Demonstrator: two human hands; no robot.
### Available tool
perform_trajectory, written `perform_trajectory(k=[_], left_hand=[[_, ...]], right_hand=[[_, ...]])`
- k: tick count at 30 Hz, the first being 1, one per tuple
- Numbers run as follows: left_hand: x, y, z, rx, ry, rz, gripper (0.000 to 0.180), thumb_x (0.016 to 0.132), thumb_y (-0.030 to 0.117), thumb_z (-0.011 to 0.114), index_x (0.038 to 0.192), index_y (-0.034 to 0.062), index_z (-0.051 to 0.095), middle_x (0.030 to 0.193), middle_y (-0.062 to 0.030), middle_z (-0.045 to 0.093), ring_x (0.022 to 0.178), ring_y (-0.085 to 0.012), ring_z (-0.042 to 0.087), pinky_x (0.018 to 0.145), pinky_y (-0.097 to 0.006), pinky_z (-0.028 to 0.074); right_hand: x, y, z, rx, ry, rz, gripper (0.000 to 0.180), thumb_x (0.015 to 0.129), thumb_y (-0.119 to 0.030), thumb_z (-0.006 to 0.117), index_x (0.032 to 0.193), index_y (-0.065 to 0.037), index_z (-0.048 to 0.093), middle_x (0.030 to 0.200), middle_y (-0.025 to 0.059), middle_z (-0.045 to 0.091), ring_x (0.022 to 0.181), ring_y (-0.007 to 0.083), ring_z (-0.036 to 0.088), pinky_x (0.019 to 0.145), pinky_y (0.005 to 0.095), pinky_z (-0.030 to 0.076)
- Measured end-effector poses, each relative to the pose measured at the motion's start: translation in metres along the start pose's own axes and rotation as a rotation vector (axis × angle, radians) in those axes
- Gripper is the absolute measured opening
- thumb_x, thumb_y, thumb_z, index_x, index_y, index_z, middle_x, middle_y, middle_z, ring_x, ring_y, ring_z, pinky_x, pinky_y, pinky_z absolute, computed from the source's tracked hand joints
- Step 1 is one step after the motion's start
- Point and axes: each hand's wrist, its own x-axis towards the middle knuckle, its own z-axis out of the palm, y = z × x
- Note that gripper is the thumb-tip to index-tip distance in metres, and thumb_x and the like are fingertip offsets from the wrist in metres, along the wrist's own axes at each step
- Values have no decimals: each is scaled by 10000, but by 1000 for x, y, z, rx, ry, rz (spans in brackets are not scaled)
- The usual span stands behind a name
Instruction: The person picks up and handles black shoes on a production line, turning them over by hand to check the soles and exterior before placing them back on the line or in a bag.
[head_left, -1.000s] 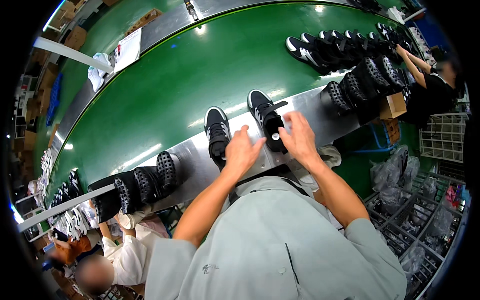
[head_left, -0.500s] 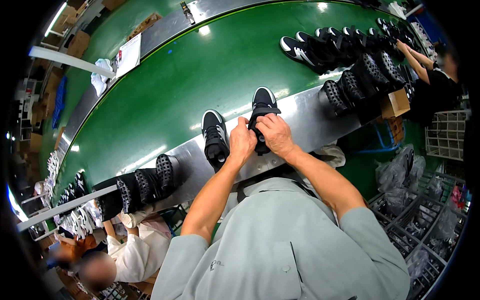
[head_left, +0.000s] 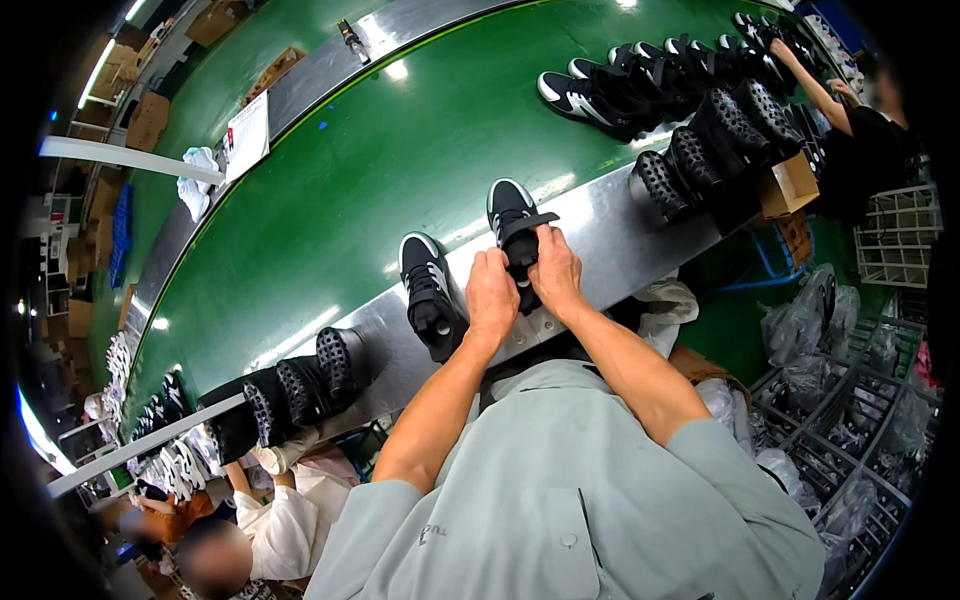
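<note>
A black sneaker (head_left: 510, 198) with a white-edged toe stands on the metal ledge, its toe pointing away from me. My left hand (head_left: 492, 296) is closed at the left side of its collar. My right hand (head_left: 555, 270) pinches near the sneaker's black strap (head_left: 528, 226), whose free end sticks out to the right. Fingers of both hands partly cover the shoe's opening. Just left of it stands a second black sneaker (head_left: 428, 285), strap across its top, touched by neither hand.
Black studded-soled pieces stand along the ledge (head_left: 610, 215) at left (head_left: 340, 362) and right (head_left: 692, 165). Beyond the right group, more sneakers (head_left: 590, 102) line the green surface (head_left: 350, 200). Co-workers sit at lower left (head_left: 290, 525) and far right (head_left: 865, 150). Wire crates (head_left: 850, 400) stand at right.
My right hand has shifted from over the shoe's opening to its right side, and the strap's end now juts out to the right. My left hand stays at the collar.
</note>
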Motion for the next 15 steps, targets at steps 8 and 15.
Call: perform_trajectory(k=[8, 15], left_hand=[[2, 22, -22, 152, 149, 164, 258, 779, 31, 697, 1022, 39, 609, 948, -145, 563, 900, -347, 570, 765, -450, 464], [-25, 0, -22, 164, 72, 137, 173, 782, 93, 736, 912, 34, 639, 861, -144, 573, 870, -349, 568, 757, -446, 457]], right_hand=[[-14, -6, -13, -73, 65, -27, 512, 760, -133, 715, 1196, -17, 473, 1105, 225, 606, 979, 443, 635, 831, 533, 521], [-24, -9, -9, -25, -225, 235, 380, 900, -265, 627, 1008, 95, 570, 880, 341, 668, 863, 509, 664, 803, 542, 536]])
